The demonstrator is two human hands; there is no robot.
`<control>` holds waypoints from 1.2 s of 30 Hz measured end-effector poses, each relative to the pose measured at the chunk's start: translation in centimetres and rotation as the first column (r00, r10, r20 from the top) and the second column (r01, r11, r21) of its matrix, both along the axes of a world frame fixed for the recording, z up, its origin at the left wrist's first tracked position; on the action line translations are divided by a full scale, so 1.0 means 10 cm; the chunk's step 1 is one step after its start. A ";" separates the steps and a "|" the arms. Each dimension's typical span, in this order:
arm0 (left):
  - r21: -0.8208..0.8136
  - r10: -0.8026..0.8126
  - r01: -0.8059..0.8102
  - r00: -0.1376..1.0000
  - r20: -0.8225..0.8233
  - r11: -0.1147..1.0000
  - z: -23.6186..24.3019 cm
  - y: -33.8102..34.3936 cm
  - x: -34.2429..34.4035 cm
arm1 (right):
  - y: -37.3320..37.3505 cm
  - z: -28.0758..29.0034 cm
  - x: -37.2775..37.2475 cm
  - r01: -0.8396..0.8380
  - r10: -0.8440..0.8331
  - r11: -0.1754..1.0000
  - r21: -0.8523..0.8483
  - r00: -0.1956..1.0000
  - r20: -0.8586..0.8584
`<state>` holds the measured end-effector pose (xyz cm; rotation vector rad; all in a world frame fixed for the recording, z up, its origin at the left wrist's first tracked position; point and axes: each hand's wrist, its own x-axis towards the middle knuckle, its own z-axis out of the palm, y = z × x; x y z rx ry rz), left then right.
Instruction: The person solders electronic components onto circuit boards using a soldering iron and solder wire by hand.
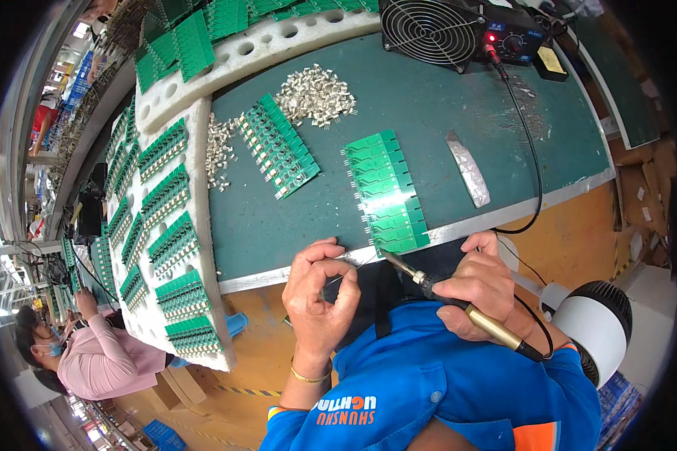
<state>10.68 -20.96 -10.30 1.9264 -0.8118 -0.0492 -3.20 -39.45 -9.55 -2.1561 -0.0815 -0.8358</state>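
Note:
My right hand [478, 286] is wrapped round a soldering iron [496, 329] with a gold-coloured handle. The iron's tip meets the near left corner of a green circuit board panel [387, 199], which lies flat at the table's front edge with pins along its left side. Beside that corner, my left hand [317, 297] has its fingers curled and pinches a thin solder wire [364, 263] that reaches toward the iron's tip. Farther left lies another green board panel [278, 146], its white connectors facing up.
Loose white connectors [316, 94] are heaped at the back. White foam racks [212, 248] on the left hold several board panels. A black fan [429, 31], a soldering station [513, 36] and a sponge [552, 64] stand at back right, a silvery strip [468, 171] nearer. A co-worker [109, 357] sits left.

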 end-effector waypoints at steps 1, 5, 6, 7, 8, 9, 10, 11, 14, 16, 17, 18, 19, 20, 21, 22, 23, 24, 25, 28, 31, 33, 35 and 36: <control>0.001 0.000 0.000 1.000 0.000 1.000 0.00 0.00 0.00 | 0.00 0.00 0.00 -0.004 0.004 1.000 -0.004 1.000 -0.002; 0.002 0.018 -0.018 1.000 -0.016 1.000 0.00 -0.02 -0.01 | 0.00 -0.01 0.00 -0.008 0.008 1.000 -0.009 1.000 -0.005; 0.002 0.019 -0.019 1.000 -0.024 1.000 0.00 -0.02 -0.01 | 0.00 -0.01 0.00 -0.008 0.008 1.000 -0.008 1.000 -0.005; 0.003 0.019 -0.019 1.000 -0.024 1.000 0.00 -0.03 -0.01 | 0.00 -0.01 0.00 -0.009 0.009 1.000 -0.007 1.000 -0.004; 0.005 0.018 -0.018 1.000 -0.020 1.000 0.00 -0.03 -0.01 | 0.00 -0.01 0.00 -0.009 0.009 1.000 -0.007 1.000 -0.003; 0.008 0.017 -0.017 1.000 -0.017 1.000 0.01 -0.04 -0.01 | -0.01 -0.01 0.00 -0.010 0.010 1.000 -0.006 1.000 -0.003; 0.008 0.017 -0.017 1.000 -0.017 1.000 0.01 -0.04 -0.01 | -0.01 0.00 0.00 -0.014 0.014 1.000 -0.007 1.000 -0.007; 0.007 0.019 -0.019 1.000 -0.023 1.000 0.01 -0.04 -0.01 | -0.01 0.00 0.00 -0.019 0.019 1.000 -0.007 1.000 -0.012; 0.018 0.016 -0.015 0.999 -0.045 1.000 0.02 -0.03 -0.02 | -0.01 -0.01 0.00 -0.022 0.022 1.000 -0.005 1.000 -0.008; 0.029 0.009 -0.007 0.998 -0.061 1.000 0.02 -0.03 -0.02 | -0.01 -0.01 -0.01 -0.030 0.030 1.000 0.000 0.999 -0.010; 0.030 0.003 -0.002 0.998 -0.058 1.000 0.03 -0.03 -0.02 | -0.02 0.00 -0.01 -0.038 0.038 0.999 0.003 0.999 -0.012; 0.032 -0.002 0.004 0.998 -0.056 0.999 0.03 -0.03 -0.02 | -0.01 0.00 -0.01 -0.037 0.037 0.999 0.003 0.999 -0.012; 0.033 -0.002 0.003 0.998 -0.055 0.999 0.03 -0.03 -0.02 | -0.01 0.00 -0.02 -0.036 0.037 0.999 0.005 0.999 -0.012; 0.030 -0.001 0.003 0.998 -0.060 1.000 0.03 -0.03 -0.03 | 0.00 0.00 -0.02 -0.036 0.036 0.999 0.006 0.999 -0.011; 0.028 0.000 0.002 0.998 -0.065 1.000 0.03 -0.03 -0.03 | 0.00 -0.01 -0.02 -0.036 0.036 0.999 0.007 0.999 -0.011; 0.029 -0.001 0.003 0.998 -0.064 1.000 0.03 -0.03 -0.03 | 0.00 -0.01 -0.02 -0.035 0.035 0.999 0.003 0.999 -0.007; 0.029 -0.001 0.003 0.998 -0.069 1.000 0.03 -0.03 -0.03 | 0.00 -0.02 -0.02 -0.033 0.033 0.999 -0.002 0.999 -0.004; 0.029 -0.002 0.004 0.997 -0.074 1.000 0.03 -0.03 -0.03 | 0.00 -0.02 -0.03 -0.032 0.032 0.999 -0.001 0.999 -0.004; 0.030 -0.002 0.004 0.997 -0.074 1.000 0.03 -0.03 -0.03 | 0.00 -0.03 -0.03 -0.032 0.032 0.999 -0.003 0.999 0.000; 0.033 -0.003 0.005 0.998 -0.065 0.999 0.03 -0.04 -0.03 | 0.00 -0.04 -0.03 -0.035 0.035 0.999 -0.005 0.999 0.005; 0.033 -0.001 0.003 0.998 -0.066 0.999 0.03 -0.04 -0.03 | 0.00 -0.03 -0.04 -0.040 0.040 0.999 -0.003 0.999 0.004; 0.038 -0.004 0.005 0.999 -0.043 0.999 0.02 -0.04 -0.03 | 0.00 -0.03 -0.04 -0.039 0.039 0.999 -0.001 0.999 0.001; 0.041 -0.003 0.005 0.999 -0.042 0.999 0.02 -0.05 -0.04 | 0.00 -0.04 -0.05 -0.042 0.042 0.999 -0.001 0.999 -0.005; 0.045 -0.002 0.004 0.999 -0.040 0.999 0.02 -0.05 -0.04 | 0.00 -0.04 -0.05 -0.042 0.042 0.999 -0.001 0.999 -0.006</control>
